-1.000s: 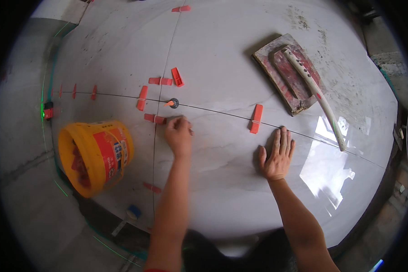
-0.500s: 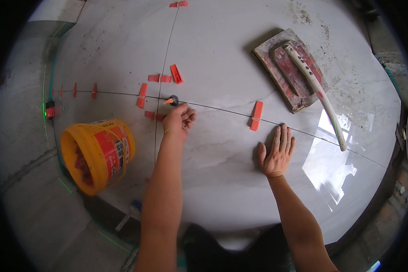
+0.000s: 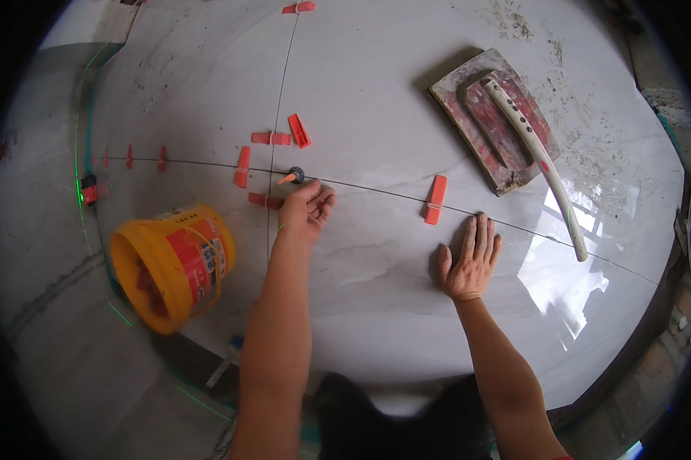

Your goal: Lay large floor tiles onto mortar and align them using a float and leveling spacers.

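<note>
My left hand (image 3: 308,210) is at the joint between large pale grey floor tiles (image 3: 376,253), its fingers curled in. Against its fingertips, on the joint, is a small dark round piece (image 3: 296,175) with an orange pointed tip (image 3: 287,179). Whether the fingers pinch something is hidden. My right hand (image 3: 472,261) lies flat on the tile, fingers stretched out to the joint line. Between the hands a red levelling wedge (image 3: 435,201) sits in a clip across the joint. More red wedges (image 3: 242,167) stand around the tile corner, and one loose wedge (image 3: 299,131) lies beyond them.
A yellow bucket (image 3: 200,257) with red pieces inside lies tipped at the left. A worn float (image 3: 506,123) with a long white-handled tool (image 3: 549,172) on it rests at the far right. A small red-and-black device (image 3: 89,189) stands near green laser lines by the left edge.
The view has shifted slightly, so the bucket and wedges appear a little farther right and lower. Both hands keep their places on the tiles.
</note>
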Demonstrator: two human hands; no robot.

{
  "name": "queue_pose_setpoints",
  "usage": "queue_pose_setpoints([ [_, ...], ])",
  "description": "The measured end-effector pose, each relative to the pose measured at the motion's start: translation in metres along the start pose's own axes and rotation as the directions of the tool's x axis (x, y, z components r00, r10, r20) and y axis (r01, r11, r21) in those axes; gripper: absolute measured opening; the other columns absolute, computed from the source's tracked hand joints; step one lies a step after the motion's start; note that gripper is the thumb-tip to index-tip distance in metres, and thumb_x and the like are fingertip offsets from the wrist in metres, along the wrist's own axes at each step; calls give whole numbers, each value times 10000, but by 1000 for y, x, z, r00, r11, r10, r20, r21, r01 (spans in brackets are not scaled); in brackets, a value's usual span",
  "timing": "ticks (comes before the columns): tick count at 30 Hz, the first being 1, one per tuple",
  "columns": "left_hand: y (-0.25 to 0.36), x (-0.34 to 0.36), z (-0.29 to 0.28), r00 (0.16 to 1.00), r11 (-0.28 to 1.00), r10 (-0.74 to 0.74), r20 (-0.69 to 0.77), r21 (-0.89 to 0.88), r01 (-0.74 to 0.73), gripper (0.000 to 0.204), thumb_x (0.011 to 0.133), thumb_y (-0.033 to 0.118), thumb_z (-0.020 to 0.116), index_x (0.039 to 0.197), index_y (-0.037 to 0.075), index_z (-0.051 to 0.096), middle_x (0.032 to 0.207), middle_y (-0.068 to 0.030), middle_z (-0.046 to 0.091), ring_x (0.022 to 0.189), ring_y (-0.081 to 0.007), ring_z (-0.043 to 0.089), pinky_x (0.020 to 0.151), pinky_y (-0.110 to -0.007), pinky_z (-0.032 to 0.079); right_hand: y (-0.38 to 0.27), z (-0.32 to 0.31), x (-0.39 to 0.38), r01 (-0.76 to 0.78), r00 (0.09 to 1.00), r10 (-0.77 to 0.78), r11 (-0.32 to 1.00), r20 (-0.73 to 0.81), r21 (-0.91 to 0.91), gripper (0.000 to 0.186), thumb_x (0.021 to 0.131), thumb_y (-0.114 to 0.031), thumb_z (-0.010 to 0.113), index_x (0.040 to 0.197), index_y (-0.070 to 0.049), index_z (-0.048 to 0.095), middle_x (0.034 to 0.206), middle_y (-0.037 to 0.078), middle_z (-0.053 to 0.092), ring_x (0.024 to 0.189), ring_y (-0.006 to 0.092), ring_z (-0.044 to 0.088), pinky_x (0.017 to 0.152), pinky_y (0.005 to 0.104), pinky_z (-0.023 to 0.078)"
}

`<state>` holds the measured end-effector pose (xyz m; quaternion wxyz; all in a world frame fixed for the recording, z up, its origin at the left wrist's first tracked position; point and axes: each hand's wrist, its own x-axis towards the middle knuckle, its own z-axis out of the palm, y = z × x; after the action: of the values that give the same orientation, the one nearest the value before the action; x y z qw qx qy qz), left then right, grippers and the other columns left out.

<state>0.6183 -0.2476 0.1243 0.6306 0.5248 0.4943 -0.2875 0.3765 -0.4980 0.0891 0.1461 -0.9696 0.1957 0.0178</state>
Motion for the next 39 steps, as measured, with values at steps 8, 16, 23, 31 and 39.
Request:
queue_pose_setpoints([
  [8,1,3,-3,1000,1000,2,18,-9,-2,142,976,156,725,1051,58,654,938,-80,728,804,-190,730,611,-210,544,-2,0,1,0,1000,0,1000,-1,31,839,967,-403,613,1643,-24,291,1694,217,313,1585,412,246,1285,614,111],
  [16,-2,2,-4,998,998,40,42,-48,-38,167,966,136,727,1051,20,643,975,-113,726,855,-219,736,665,-222,584,-3,-1,1,10,1000,-10,1000,-4,24,857,962,-390,627,1650,-29,265,1704,211,290,1585,413,239,1284,615,112],
  [23,-2,2,2,999,997,51,-10,-55,-51,192,963,130,733,1073,3,640,1039,-134,729,921,-248,746,742,-249,612,-2,0,0,10,1000,-10,1000,10,1,860,963,-393,633,1648,-22,270,1698,210,304,1585,410,243,1284,613,116],
  [31,1,0,-2,1000,998,15,-11,-66,-16,167,959,91,744,1068,2,653,1034,-138,741,943,-268,755,732,-251,635,-2,0,1,20,1000,-20,999,-2,-36,805,1012,-455,546,1634,-5,306,1700,209,313,1592,392,248,1290,573,125],
  [39,1,-2,2,999,999,29,-16,-37,-30,182,951,97,749,1067,1,648,1054,-151,735,968,-272,750,761,-255,628,0,1,0,20,1000,-20,999,-8,-31,809,1005,-455,547,1632,-3,309,1702,212,307,1595,392,241,1292,569,119],
])
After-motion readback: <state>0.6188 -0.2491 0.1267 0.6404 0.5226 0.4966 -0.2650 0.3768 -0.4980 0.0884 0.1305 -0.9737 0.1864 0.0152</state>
